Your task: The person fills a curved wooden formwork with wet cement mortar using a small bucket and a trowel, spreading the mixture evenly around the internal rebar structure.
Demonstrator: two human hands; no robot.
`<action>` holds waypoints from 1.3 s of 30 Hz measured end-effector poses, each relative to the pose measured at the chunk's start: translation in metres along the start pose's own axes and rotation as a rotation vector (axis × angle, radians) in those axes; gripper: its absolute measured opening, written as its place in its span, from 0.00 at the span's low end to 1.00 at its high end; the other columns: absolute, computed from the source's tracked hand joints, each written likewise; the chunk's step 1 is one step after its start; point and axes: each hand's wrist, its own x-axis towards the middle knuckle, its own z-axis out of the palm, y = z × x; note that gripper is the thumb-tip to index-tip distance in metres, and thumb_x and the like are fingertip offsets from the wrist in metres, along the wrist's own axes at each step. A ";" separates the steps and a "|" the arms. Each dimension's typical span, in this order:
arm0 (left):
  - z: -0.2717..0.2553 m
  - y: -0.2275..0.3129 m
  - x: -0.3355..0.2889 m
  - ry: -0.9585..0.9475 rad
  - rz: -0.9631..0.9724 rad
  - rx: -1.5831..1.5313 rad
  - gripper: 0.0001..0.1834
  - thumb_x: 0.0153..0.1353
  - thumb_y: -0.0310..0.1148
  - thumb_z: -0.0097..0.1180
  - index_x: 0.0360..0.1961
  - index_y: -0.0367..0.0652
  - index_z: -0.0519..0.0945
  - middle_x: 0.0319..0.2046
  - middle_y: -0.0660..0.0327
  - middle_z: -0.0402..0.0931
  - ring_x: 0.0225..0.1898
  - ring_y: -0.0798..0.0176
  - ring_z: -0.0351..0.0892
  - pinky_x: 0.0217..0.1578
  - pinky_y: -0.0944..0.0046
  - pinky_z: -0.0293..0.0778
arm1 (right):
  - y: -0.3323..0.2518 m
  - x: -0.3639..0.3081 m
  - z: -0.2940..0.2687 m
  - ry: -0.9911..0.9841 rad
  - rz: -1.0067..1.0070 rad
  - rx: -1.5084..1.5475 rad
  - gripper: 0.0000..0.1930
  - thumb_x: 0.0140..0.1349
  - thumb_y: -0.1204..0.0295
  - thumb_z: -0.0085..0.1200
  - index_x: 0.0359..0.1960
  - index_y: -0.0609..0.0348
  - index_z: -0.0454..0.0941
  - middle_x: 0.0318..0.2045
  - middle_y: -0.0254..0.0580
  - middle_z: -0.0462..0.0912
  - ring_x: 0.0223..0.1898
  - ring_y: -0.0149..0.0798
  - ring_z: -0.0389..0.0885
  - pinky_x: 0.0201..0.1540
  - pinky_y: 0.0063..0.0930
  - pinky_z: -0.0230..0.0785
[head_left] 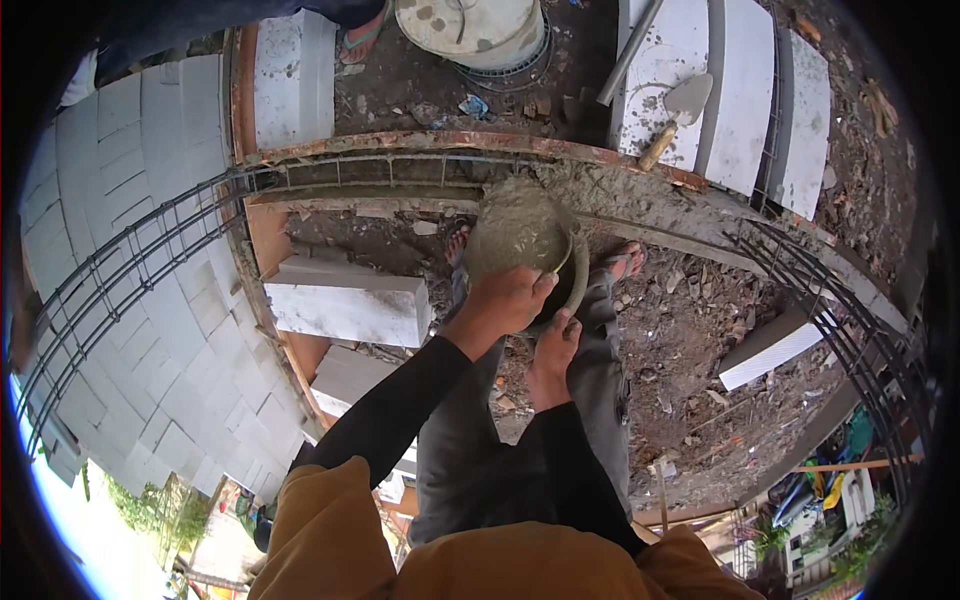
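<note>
Rubble-strewn ground (pixel 690 370) lies right of a grey block wall (pixel 150 300). Between the legs, near the long formwork (pixel 400 141), is a round, tilted bucket (pixel 582 268), its curved rim smeared grey, with lumpy wet concrete (pixel 515 225) at its far left. The left hand (pixel 512 298) and right hand (pixel 553 358) each have a closed grip on its near side. Its base is hidden; the left fingertips' exact hold is unclear.
</note>
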 end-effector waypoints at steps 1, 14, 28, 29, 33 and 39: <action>-0.009 0.003 0.000 -0.060 -0.068 0.063 0.25 0.72 0.49 0.41 0.36 0.40 0.83 0.34 0.48 0.83 0.39 0.40 0.81 0.40 0.48 0.74 | -0.002 -0.008 0.009 -0.003 0.008 -0.007 0.23 0.75 0.56 0.45 0.60 0.61 0.65 0.50 0.44 0.75 0.47 0.37 0.74 0.44 0.34 0.70; -0.072 -0.039 0.012 0.209 0.032 0.220 0.18 0.67 0.47 0.48 0.37 0.47 0.84 0.34 0.51 0.83 0.41 0.44 0.81 0.42 0.47 0.75 | -0.014 -0.024 0.125 -0.279 0.058 0.311 0.26 0.75 0.68 0.38 0.72 0.41 0.49 0.58 0.44 0.70 0.54 0.39 0.76 0.50 0.36 0.76; -0.114 -0.111 0.067 0.651 0.376 0.103 0.20 0.65 0.45 0.57 0.41 0.37 0.83 0.41 0.48 0.79 0.43 0.43 0.78 0.46 0.46 0.73 | -0.085 0.034 0.229 -0.426 0.112 0.042 0.07 0.69 0.69 0.48 0.34 0.55 0.76 0.31 0.32 0.78 0.31 0.27 0.78 0.30 0.27 0.74; -0.109 -0.110 0.068 0.651 0.379 0.086 0.20 0.65 0.45 0.57 0.41 0.37 0.83 0.41 0.48 0.79 0.43 0.43 0.78 0.46 0.46 0.73 | -0.080 0.038 0.225 -0.415 0.103 0.032 0.07 0.69 0.69 0.48 0.34 0.55 0.76 0.31 0.32 0.78 0.31 0.27 0.78 0.30 0.27 0.74; -0.104 -0.087 0.072 0.569 0.296 0.077 0.16 0.62 0.37 0.61 0.44 0.36 0.80 0.41 0.50 0.74 0.48 0.46 0.74 0.50 0.50 0.72 | -0.097 0.070 0.198 -0.445 0.022 0.005 0.07 0.72 0.68 0.45 0.39 0.57 0.74 0.33 0.34 0.79 0.34 0.30 0.79 0.33 0.27 0.76; -0.089 -0.091 0.072 0.659 0.333 0.390 0.12 0.59 0.32 0.60 0.43 0.40 0.81 0.38 0.56 0.70 0.46 0.51 0.73 0.48 0.50 0.70 | -0.120 0.042 0.148 -0.604 0.126 -0.107 0.13 0.72 0.61 0.49 0.46 0.57 0.77 0.36 0.39 0.81 0.35 0.35 0.80 0.38 0.31 0.75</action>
